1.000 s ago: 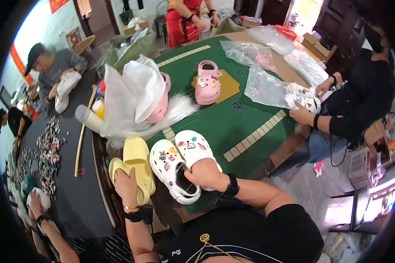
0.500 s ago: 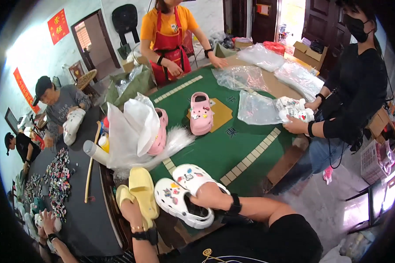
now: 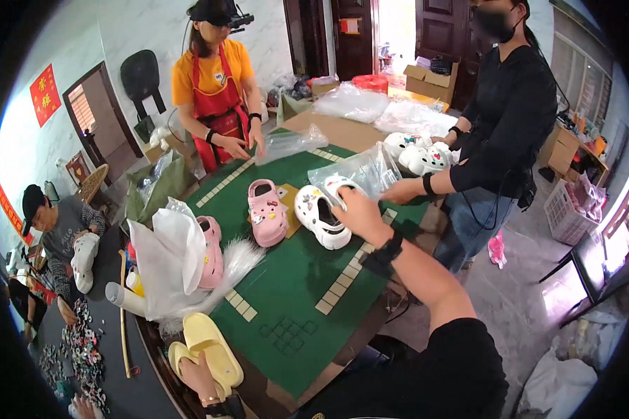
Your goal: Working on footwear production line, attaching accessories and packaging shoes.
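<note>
My right hand (image 3: 362, 218) reaches across the green table and grips a pair of white clogs (image 3: 319, 222) with colourful charms, its fingers at the right-hand clog's opening. The clogs are just right of a pink clog (image 3: 268, 222) on the table. A clear plastic bag (image 3: 360, 171) lies right behind them, with a co-worker's hand at its right end. Low at the left, my left hand (image 3: 198, 378) is closed on a pair of pale yellow slides (image 3: 213, 343) by the table's near left edge. Part of that hand's grip is hidden.
Another pink clog (image 3: 210, 258) stands left among white plastic sleeves (image 3: 162, 244). A person in a red apron (image 3: 220, 105) stands at the far side; one in black holds white clogs (image 3: 426, 157) at the right. The grey table (image 3: 143, 380) at left bears heaped small charms (image 3: 84, 349).
My right hand has carried the white clogs forward to the table's middle, beside the pink clog. My left hand stays on the slides. The aproned person now handles a clear bag; the view has shifted.
</note>
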Available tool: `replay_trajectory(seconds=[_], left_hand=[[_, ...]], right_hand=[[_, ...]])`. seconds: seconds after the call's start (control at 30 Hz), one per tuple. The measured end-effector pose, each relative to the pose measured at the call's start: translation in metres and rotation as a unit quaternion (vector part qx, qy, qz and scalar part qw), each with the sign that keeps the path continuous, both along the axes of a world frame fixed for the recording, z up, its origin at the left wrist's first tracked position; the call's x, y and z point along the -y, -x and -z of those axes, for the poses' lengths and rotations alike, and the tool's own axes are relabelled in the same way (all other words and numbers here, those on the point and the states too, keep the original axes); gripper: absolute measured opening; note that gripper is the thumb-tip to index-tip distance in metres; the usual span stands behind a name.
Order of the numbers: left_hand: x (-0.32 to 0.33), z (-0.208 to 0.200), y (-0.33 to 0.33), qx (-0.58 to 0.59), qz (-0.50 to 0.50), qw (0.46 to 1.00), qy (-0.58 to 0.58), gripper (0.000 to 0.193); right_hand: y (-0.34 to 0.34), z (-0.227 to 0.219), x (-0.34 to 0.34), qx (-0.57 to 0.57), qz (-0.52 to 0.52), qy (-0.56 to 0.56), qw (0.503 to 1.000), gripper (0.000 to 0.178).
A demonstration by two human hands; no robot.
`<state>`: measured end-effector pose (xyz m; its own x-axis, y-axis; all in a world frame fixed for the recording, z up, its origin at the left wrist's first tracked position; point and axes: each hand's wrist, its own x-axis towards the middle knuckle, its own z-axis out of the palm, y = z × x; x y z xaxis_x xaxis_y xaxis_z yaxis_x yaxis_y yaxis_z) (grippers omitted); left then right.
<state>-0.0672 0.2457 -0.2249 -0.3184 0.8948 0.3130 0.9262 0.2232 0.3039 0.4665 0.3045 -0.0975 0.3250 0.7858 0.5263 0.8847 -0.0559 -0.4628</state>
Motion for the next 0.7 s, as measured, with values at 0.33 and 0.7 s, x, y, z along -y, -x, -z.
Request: replay_trajectory(seconds=[0.33,0.7], left_hand=[[-0.016,0.009,0.012,-0.021,-0.018,0.999,-0.017,0.032],[0.054,-0.031,-0.075,0.157,0.048,0.986,-0.002,0.031]], right_hand=[[0.083,0.093,0.059,-0.090,-0.249,0.108,0.958,0.020],[0.175,0.067,0.088,-0.246,-0.440,0.284,0.816,0.074]])
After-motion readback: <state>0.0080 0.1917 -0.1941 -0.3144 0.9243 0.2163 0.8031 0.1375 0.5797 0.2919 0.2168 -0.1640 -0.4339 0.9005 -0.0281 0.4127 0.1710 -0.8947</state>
